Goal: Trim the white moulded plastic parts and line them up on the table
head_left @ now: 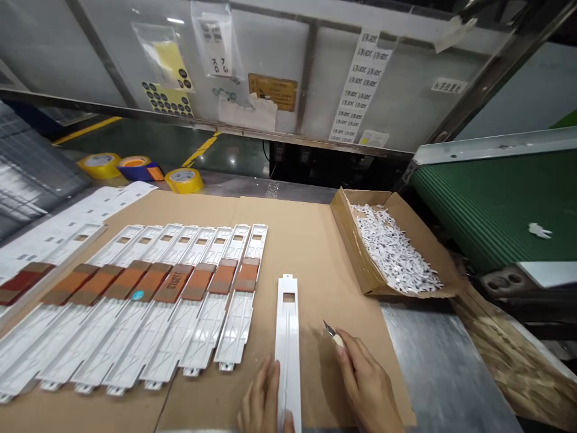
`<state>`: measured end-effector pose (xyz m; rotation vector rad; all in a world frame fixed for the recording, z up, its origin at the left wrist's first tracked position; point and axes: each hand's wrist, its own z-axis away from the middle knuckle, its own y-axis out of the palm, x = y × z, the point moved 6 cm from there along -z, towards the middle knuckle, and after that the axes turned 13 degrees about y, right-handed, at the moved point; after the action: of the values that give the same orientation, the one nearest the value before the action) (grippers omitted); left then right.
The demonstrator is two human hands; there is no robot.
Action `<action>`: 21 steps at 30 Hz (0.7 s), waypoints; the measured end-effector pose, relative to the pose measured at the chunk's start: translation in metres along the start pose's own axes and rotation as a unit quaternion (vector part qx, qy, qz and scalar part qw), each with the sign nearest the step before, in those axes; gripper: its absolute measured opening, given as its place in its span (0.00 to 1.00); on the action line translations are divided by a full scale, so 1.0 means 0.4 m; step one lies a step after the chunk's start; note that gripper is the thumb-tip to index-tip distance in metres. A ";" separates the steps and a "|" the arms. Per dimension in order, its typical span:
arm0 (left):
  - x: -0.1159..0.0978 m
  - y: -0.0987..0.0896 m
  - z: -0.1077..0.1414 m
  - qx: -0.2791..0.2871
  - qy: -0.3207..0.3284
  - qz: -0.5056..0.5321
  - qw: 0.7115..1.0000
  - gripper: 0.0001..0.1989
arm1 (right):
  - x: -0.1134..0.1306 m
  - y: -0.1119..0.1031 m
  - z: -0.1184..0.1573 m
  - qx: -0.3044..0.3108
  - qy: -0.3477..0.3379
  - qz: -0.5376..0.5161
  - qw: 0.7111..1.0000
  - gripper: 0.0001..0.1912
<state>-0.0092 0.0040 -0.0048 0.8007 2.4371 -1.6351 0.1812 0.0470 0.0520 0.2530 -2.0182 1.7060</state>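
A long white plastic strip (289, 337) with a square cutout near its far end lies on the cardboard in front of me. My left hand (261, 400) grips its near end, fingers along the left edge and thumb on top. In my right hand (367, 385) is a small craft knife (333, 334), its pointed blade aimed up and left, apart from the strip. To the left, several similar white strips (234, 331) lie side by side, with brownish-red blocks (223, 276) resting across their middles.
A cardboard box (360, 246) of small white plastic pieces (396, 249) stands at the right, beside a green conveyor belt (505, 204) carrying one white piece (540, 231). Yellow tape rolls (184, 180) sit at the back left. A labelled panel (279, 54) spans the back.
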 end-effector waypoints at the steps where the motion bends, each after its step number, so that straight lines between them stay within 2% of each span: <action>1: -0.004 -0.006 -0.037 0.004 0.029 -0.007 1.000 0.33 | 0.011 0.003 -0.021 0.004 -0.003 0.007 1.000 0.14; 4: -0.011 -0.009 -0.146 0.035 0.124 -0.045 0.991 0.33 | 0.048 0.013 -0.081 0.019 -0.031 0.027 0.999 0.15; 6: -0.015 0.002 -0.192 0.064 0.196 -0.076 0.976 0.30 | 0.070 0.019 -0.114 0.028 -0.058 0.040 0.997 0.16; 8: -0.012 0.013 -0.204 0.070 0.238 -0.084 0.965 0.27 | 0.086 0.025 -0.140 0.040 -0.083 0.057 0.994 0.16; 10: -0.011 0.024 -0.187 0.057 0.261 -0.075 0.961 0.23 | 0.094 0.035 -0.156 0.063 -0.101 0.074 0.990 0.16; 12: -0.012 0.034 -0.156 0.034 0.265 -0.058 0.962 0.21 | 0.098 0.046 -0.163 0.091 -0.114 0.088 0.985 0.16; 14: -0.011 0.041 -0.126 0.004 0.242 -0.034 0.970 0.20 | 0.098 0.055 -0.162 0.108 -0.126 0.099 0.981 0.16; 17: -0.007 0.052 -0.101 -0.026 0.187 0.006 0.982 0.21 | 0.095 0.062 -0.156 0.102 -0.154 0.121 0.975 0.17; 21: -0.006 0.063 -0.092 -0.035 0.148 0.031 0.988 0.21 | 0.088 0.071 -0.151 0.103 -0.171 0.139 0.970 0.16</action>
<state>0.0120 0.0428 -0.0095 1.1698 2.6121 -1.4924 0.1528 0.1169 0.0501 0.3699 -2.2007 2.1794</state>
